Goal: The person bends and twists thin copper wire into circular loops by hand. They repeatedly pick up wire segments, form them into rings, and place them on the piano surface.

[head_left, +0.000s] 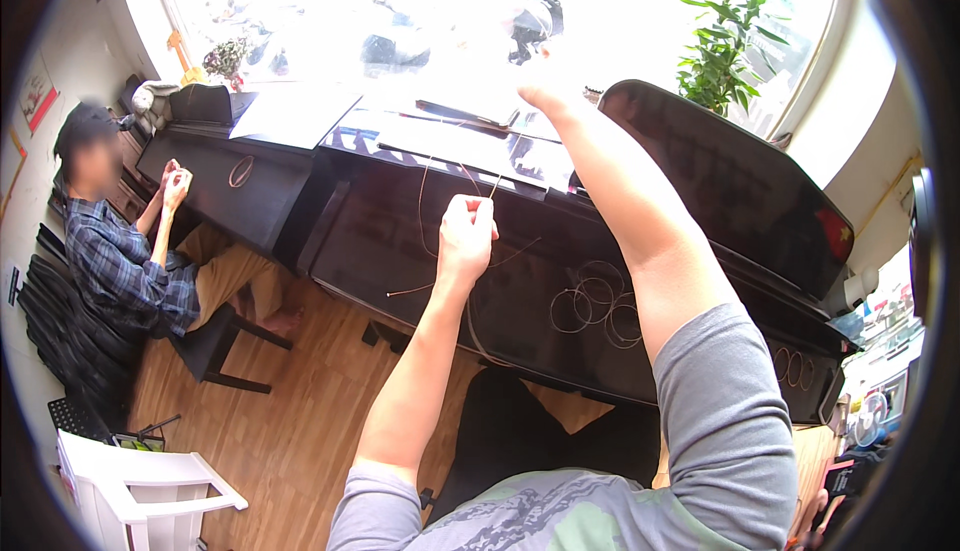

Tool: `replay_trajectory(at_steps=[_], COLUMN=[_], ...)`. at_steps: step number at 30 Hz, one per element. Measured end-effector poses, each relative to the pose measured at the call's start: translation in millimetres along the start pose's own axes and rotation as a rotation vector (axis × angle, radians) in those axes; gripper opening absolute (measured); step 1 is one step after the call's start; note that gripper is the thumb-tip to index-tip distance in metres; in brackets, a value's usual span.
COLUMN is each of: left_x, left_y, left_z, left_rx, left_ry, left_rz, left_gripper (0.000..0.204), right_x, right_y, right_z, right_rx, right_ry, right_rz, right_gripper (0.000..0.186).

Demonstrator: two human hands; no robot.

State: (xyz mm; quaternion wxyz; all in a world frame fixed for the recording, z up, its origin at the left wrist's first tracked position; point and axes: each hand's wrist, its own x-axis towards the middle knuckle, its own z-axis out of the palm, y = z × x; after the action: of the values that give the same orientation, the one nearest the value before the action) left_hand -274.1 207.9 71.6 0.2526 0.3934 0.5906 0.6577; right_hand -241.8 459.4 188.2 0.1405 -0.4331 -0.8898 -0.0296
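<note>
My left hand (pixel 468 236) is closed above the dark piano-like top, its fingers pinching a thin copper-coloured wire (pixel 408 291). A loop of the wire rises beyond the fingers. Loose ends stick out to both sides, and a longer strand hangs below the hand toward the front edge. My right hand (pixel 545 91) is stretched far forward and raised toward the bright window. Glare washes out its fingers, so what it holds, if anything, does not show. Several coils of thin wire (pixel 598 301) lie on the dark surface (pixel 520 321) to the right of my left hand.
At the left, a seated person in a checked shirt (pixel 130 261) works with both hands near another coil (pixel 241 172). Papers (pixel 450 151) lie along the back. A raised dark lid (pixel 720 171) and a plant (pixel 735 46) stand at the right. A white chair (pixel 150 481) is lower left.
</note>
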Motion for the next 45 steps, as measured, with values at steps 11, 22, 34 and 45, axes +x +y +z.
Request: replay_trajectory(at_steps=[11, 22, 34, 45], left_x=[24.8, -31.9, -190.3, -236.5], left_y=[19.7, 38.1, -3.3, 17.7], left_z=[-33.8, -60.0, 6.9, 187.1], left_rx=[0.210, 0.388, 0.201, 0.116], left_ry=[0.234, 0.354, -0.015, -0.618], left_rz=[0.044, 0.341, 0.265, 0.427], left_gripper=[0.022, 0.014, 0.004, 0.008], right_x=[31.0, -34.9, -445.2, -544.5], right_y=[-2.8, -32.2, 8.2, 128.3], right_z=[48.8, 44.2, -17.3, -22.9], right_rx=[0.344, 0.367, 0.768, 0.652], right_ry=[0.229, 0.312, -0.009, 0.192], right_rz=[0.046, -0.410, -0.343, 0.045], right_gripper=[0.025, 0.030, 0.013, 0.005])
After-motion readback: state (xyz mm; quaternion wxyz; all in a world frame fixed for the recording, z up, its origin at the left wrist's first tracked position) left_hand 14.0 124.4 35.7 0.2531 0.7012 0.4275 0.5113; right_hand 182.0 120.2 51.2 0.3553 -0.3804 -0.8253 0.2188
